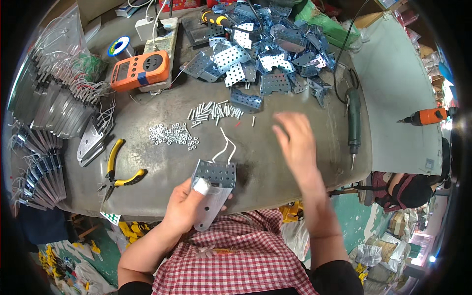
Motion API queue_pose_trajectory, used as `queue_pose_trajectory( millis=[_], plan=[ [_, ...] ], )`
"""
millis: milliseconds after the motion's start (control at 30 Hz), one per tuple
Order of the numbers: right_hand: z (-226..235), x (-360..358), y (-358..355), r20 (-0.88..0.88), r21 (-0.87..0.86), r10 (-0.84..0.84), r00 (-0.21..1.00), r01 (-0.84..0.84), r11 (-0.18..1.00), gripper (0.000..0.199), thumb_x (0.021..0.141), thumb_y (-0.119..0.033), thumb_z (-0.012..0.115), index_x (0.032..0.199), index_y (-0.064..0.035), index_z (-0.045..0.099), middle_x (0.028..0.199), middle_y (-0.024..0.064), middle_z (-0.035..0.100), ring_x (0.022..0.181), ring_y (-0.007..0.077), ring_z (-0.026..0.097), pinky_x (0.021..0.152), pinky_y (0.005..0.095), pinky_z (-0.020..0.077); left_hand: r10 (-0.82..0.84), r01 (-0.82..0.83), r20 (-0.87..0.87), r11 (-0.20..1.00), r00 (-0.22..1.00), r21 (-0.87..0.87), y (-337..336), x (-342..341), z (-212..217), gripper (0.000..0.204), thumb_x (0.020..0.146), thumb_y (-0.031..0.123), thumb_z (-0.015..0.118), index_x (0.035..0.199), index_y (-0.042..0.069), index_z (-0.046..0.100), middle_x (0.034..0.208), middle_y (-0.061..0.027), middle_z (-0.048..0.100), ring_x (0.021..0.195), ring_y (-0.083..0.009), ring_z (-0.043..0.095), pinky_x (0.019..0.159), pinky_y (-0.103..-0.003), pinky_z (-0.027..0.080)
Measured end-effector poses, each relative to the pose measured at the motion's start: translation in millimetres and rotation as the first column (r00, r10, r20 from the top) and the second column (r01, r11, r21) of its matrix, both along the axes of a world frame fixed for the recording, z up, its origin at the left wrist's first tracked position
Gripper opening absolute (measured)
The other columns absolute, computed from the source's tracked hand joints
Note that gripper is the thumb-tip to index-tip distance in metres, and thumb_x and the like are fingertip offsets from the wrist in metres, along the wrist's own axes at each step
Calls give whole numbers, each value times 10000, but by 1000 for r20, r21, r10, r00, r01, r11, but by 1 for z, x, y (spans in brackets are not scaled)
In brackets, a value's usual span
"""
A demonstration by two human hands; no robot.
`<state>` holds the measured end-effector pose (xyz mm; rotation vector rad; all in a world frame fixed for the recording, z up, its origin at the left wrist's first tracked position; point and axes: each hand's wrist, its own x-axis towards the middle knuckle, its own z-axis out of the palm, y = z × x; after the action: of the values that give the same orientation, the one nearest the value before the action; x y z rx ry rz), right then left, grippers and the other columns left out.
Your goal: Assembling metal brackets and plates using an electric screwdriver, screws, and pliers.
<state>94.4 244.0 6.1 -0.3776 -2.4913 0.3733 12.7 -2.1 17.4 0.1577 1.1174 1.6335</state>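
My left hand point(184, 204) grips a perforated metal bracket point(212, 189) with two white wires sticking up from it; a white bandage wraps the thumb. My right hand point(295, 140) hovers blurred over the dark worktable point(260, 167), fingers spread, holding nothing I can make out. It is nearest to the row of small screws point(216, 112) and the pile of perforated metal plates point(265, 54) beyond. A cluster of small nuts point(173, 134) lies left of the screws.
Yellow-handled pliers point(118, 169) lie at the left. An orange meter point(140, 70) and a solder spool point(119, 47) sit at the back left. Finished wired brackets point(54, 108) stack along the left edge. A green electric screwdriver point(354, 123) hangs at the right, an orange drill point(427, 116) beyond.
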Motion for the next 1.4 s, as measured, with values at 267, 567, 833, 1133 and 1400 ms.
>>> queue_pose_trajectory(
  millis=[267,567,833,1133,1400],
  plan=[
    [19,1,-28,222,-818,87,971,136,559,144,758,-48,621,897,-33,588,845,63,592,764,180,574,662,285,454,127,-133,-91,989,988,-64,12,-5,2,309,922,226,418,1098,-18,489,950,-139,608,823,-198,608,702,-321,512],
    [17,1,-82,28,-411,268,963,-234,881,136,728,-36,639,841,-37,563,759,71,530,694,230,565,583,309,462,8,-178,-689,968,724,-175,7,5,-11,251,898,221,482,998,3,554,762,-21,592,669,-63,522,592,-206,424],
    [6,2,-74,58,-971,243,968,-2,239,363,665,-147,757,904,-13,519,804,74,591,672,111,572,611,250,474,96,-191,-614,977,784,-91,7,6,-15,311,868,271,525,975,-16,579,736,-8,580,663,-57,487,598,-220,416],
    [-10,-39,-19,155,27,-19,988,15,1000,175,755,-99,632,889,-34,538,805,121,550,645,278,555,588,355,474,288,-283,-189,958,939,53,18,-11,-8,344,925,240,384,1170,-1,405,999,-147,576,831,-202,604,712,-306,501],
    [33,-23,-80,-124,-935,172,977,-173,311,145,743,-9,630,886,-23,613,815,40,588,684,100,559,609,231,462,185,-218,-408,975,894,-36,19,-9,-10,365,861,113,365,1210,15,412,1012,-89,553,873,-135,541,768,-264,440]
  ],
)
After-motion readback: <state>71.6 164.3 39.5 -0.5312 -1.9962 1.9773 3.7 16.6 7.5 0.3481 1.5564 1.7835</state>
